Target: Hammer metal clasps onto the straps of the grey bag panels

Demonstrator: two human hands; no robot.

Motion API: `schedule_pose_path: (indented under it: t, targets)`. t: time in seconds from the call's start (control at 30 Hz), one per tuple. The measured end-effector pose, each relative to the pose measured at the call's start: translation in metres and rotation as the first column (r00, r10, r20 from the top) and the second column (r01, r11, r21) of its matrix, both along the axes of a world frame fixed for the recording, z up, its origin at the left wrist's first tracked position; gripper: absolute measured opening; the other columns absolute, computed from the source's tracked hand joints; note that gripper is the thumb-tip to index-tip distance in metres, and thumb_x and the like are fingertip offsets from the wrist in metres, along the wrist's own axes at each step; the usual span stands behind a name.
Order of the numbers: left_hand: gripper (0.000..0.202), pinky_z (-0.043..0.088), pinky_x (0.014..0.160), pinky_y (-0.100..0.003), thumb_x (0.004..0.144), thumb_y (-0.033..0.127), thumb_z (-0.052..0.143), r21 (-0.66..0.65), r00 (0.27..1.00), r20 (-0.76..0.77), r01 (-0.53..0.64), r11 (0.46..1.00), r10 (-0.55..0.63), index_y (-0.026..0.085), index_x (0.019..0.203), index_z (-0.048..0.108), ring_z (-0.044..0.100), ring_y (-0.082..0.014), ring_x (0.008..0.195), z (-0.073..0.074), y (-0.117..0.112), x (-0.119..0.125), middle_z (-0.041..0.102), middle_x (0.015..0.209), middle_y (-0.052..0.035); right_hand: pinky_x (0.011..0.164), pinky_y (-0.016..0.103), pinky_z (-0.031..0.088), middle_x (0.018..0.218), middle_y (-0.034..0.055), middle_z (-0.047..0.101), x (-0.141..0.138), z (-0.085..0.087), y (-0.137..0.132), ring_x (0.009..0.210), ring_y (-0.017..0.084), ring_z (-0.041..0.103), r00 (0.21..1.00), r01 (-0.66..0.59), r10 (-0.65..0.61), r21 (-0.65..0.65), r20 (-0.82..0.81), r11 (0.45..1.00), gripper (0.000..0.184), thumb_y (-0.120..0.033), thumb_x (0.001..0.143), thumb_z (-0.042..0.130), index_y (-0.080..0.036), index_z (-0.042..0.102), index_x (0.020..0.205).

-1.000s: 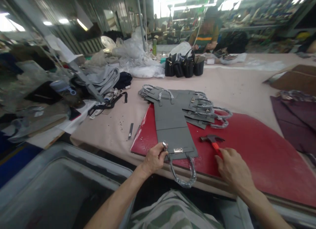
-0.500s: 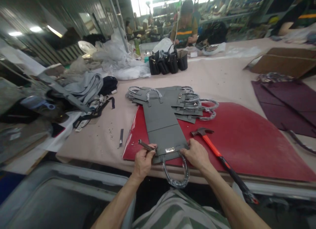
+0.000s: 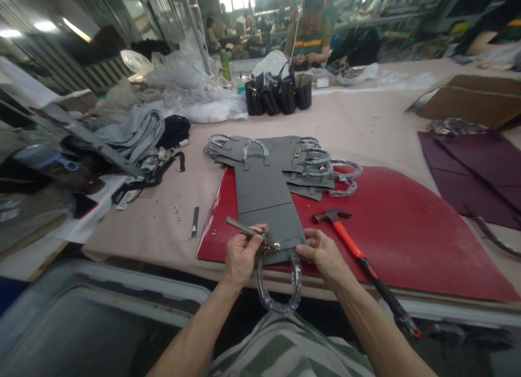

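Note:
A long grey bag panel (image 3: 264,191) lies towards me, its plastic-wrapped handle (image 3: 279,305) hanging over the table's front edge. My left hand (image 3: 241,257) is closed around a slim metal rod (image 3: 238,224), which slants up and left. Its fingertips are at a shiny metal fitting (image 3: 273,247) near the panel's lower end; whether they also grip that fitting I cannot tell. At the panel's lower right corner, my right hand (image 3: 325,256) pinches the edge between thumb and fingers. A claw hammer (image 3: 349,237) with an orange and black handle rests to the right.
Under the work is a red board (image 3: 391,225). More grey panels with wrapped handles (image 3: 321,168) are stacked behind. Several black bags (image 3: 279,97) stand farther back, near a seated person. A purple panel (image 3: 468,171) lies right; a grey bin (image 3: 101,301) stands lower left.
The metal fitting, flat on the panel before, now appears tilted at my left fingertips. My left hand has shifted slightly right and up. The handle now hangs a little farther left.

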State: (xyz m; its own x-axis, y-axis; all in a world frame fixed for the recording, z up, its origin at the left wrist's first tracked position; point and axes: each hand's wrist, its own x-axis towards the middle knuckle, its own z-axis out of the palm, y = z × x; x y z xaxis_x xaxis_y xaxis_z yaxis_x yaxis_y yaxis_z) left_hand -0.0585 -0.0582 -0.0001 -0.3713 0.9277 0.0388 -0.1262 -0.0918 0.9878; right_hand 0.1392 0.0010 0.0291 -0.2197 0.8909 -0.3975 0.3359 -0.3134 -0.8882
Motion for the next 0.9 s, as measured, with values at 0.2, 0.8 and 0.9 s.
schedule_pose_path:
  t: [0.2, 0.8, 0.9]
  targets:
    - [0.021, 0.059, 0.078, -0.029, 0.085, 0.034, 0.069, -0.033, 0.994, -0.051, 0.100, 0.994, -0.101, 0.016, 0.095, 0.071, 0.071, -0.0209, 0.095, 0.026, 0.020, 0.023, 0.074, 0.110, -0.0099, 0.050, 0.024, 0.034, 0.068, 0.0004, 0.062, -0.001, 0.001, -0.006, 0.054, 0.010, 0.048, 0.915, -0.067, -0.051, -0.275, -0.399, 0.959, 0.034, -0.033, 0.054, 0.078, -0.015, 0.065, 0.080]
    - [0.022, 0.054, 0.096, -0.036, 0.089, 0.036, 0.067, -0.008, 0.992, -0.033, 0.125, 0.992, -0.125, 0.016, 0.098, 0.069, 0.070, -0.0231, 0.102, 0.014, 0.021, 0.010, 0.075, 0.105, -0.0101, 0.069, 0.031, 0.052, 0.079, 0.0011, 0.071, -0.012, -0.025, -0.013, 0.069, 0.018, 0.065, 0.792, -0.029, -0.148, -0.278, -0.593, 0.960, 0.033, -0.035, 0.065, 0.081, -0.019, 0.063, 0.088]
    - [0.022, 0.055, 0.094, -0.035, 0.089, 0.035, 0.068, -0.014, 0.988, -0.050, 0.143, 0.990, -0.144, 0.015, 0.098, 0.069, 0.071, -0.0228, 0.102, 0.014, 0.019, 0.011, 0.075, 0.106, -0.0102, 0.073, 0.032, 0.052, 0.080, 0.0018, 0.072, -0.013, -0.024, -0.012, 0.071, 0.019, 0.066, 0.774, -0.043, -0.146, -0.281, -0.616, 0.959, 0.032, -0.034, 0.065, 0.082, -0.019, 0.063, 0.086]
